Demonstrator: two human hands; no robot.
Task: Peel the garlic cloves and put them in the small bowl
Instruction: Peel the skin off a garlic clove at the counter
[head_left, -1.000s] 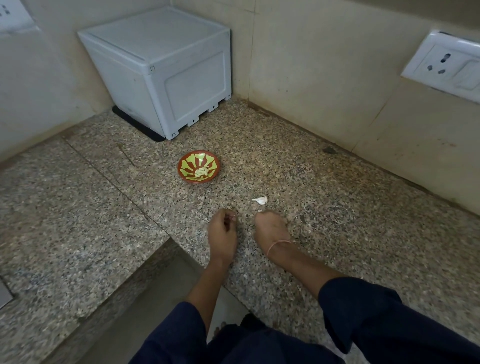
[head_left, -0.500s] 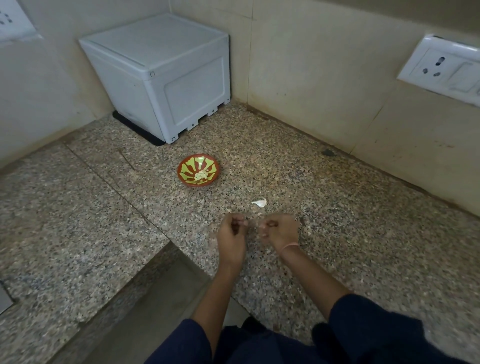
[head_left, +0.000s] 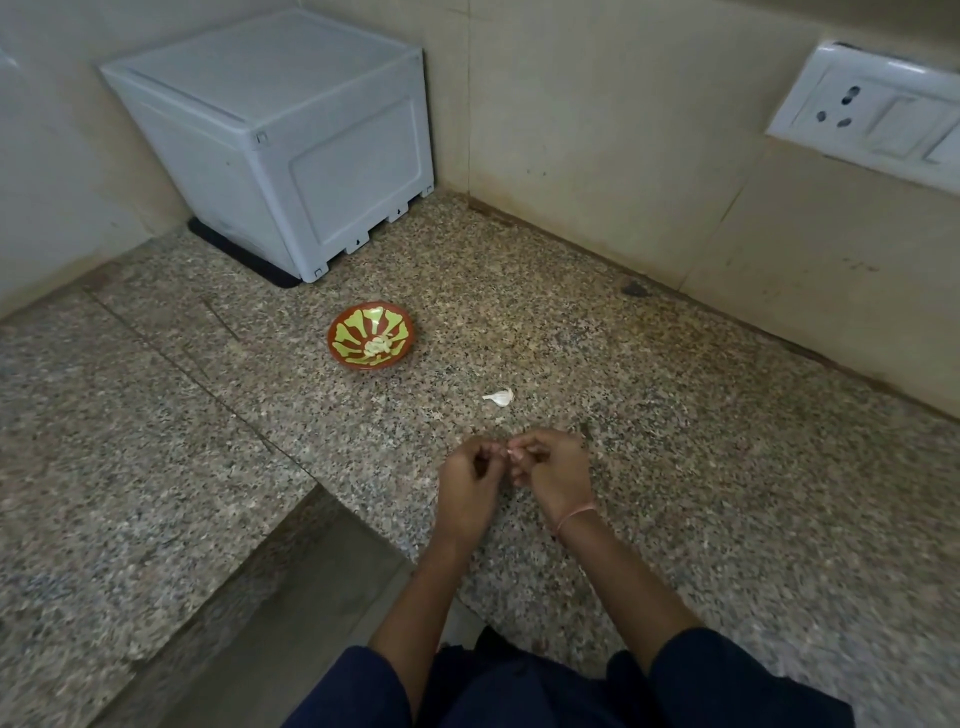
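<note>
Over the counter (head_left: 675, 467) we see the left hand (head_left: 470, 483) and right hand (head_left: 553, 473) meet, each grip pinching one garlic clove (head_left: 514, 455) between them. Just beyond lies a second clove (head_left: 500, 397); peeled cloves (head_left: 378, 345) sit in the small bowl (head_left: 353, 327).

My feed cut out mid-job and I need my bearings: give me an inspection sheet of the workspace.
Surface: speckled stone counter.
Job's things: small bowl with peeled cloves inside; loose clove, white, lying on the counter between the bowl and the hands; held clove, mostly hidden by fingers.
Clutter: dark speck near the wall.
Hands: left hand and right hand both pinch the held clove.
Cables: nothing seen.
Surroundings: grey box in the corner on a dark mat; wall socket on the right.
</note>
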